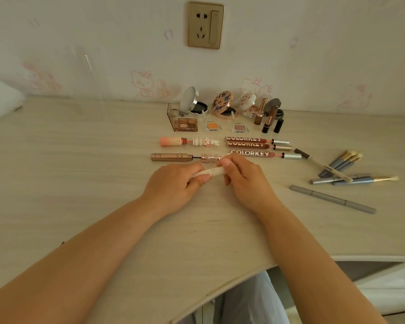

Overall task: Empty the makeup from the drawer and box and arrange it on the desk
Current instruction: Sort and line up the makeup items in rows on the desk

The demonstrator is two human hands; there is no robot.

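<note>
Both hands, left hand (173, 185) and right hand (246, 181), grip a white tube (214, 171) near the desk (80, 160) edge.

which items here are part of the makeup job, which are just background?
Job:
- slim cream-white plastic tube, held by left hand and right hand
- three brown COLORKEY lip gloss tubes
- blue-handled brushes
- grey pencil

Background:
- gold wall socket
- clear acrylic stand
</note>
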